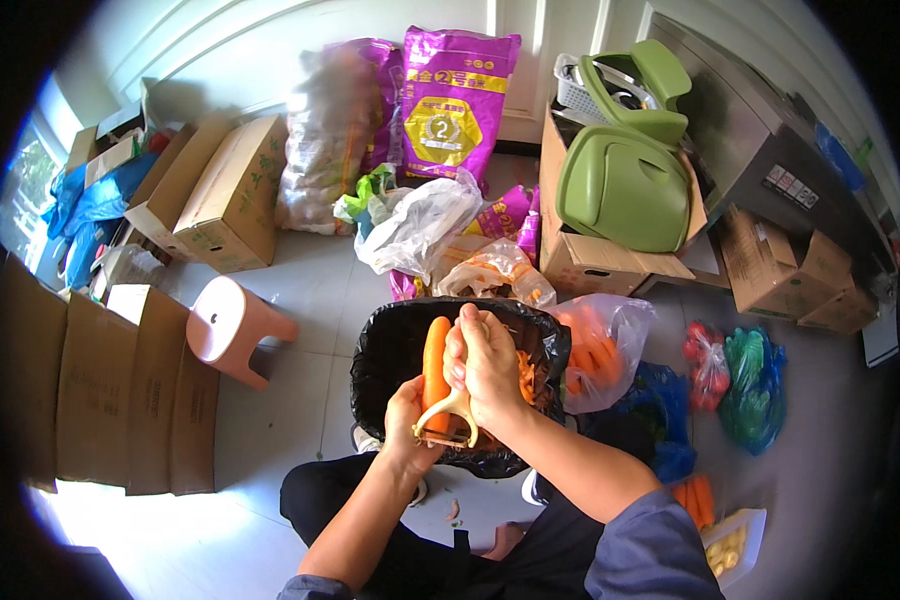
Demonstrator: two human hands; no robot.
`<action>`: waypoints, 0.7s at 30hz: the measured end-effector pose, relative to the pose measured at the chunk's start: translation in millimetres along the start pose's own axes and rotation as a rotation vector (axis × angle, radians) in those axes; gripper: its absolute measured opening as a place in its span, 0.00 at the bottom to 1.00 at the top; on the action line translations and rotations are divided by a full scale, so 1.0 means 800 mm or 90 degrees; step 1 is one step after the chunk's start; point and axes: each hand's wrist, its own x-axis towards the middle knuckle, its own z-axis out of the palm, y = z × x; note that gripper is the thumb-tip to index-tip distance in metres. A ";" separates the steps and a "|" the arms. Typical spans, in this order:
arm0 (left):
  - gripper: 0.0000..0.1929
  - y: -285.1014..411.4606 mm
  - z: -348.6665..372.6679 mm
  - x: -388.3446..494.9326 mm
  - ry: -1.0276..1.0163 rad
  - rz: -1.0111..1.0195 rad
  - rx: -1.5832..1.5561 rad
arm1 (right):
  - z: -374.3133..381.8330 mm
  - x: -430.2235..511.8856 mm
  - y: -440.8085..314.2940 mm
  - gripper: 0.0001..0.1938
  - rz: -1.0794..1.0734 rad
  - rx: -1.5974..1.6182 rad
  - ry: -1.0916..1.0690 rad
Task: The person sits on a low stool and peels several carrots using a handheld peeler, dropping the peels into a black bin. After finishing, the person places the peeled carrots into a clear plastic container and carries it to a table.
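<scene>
My left hand holds an orange carrot upright by its lower end. In my right hand is the handle of a cream Y-shaped peeler, whose blade lies across the lower part of the carrot. Both hands are above a bin lined with a black plastic bag. Orange peelings lie inside the bin at its right side. Beside it, a clear plastic bag holds more carrots.
At left are a pink stool and cardboard boxes. Purple sacks stand behind the bin. To the right are a box with green plastic parts, bagged red vegetables, loose carrots and a white tray.
</scene>
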 end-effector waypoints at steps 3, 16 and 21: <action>0.17 -0.001 0.005 -0.003 0.026 -0.002 -0.003 | -0.005 0.008 0.000 0.16 0.035 0.012 0.002; 0.16 -0.008 -0.013 -0.009 0.000 0.043 0.118 | -0.034 0.055 -0.010 0.14 -0.049 -0.016 0.053; 0.15 -0.011 -0.009 -0.011 -0.014 -0.008 0.141 | -0.064 0.120 -0.030 0.13 -0.383 -0.198 0.147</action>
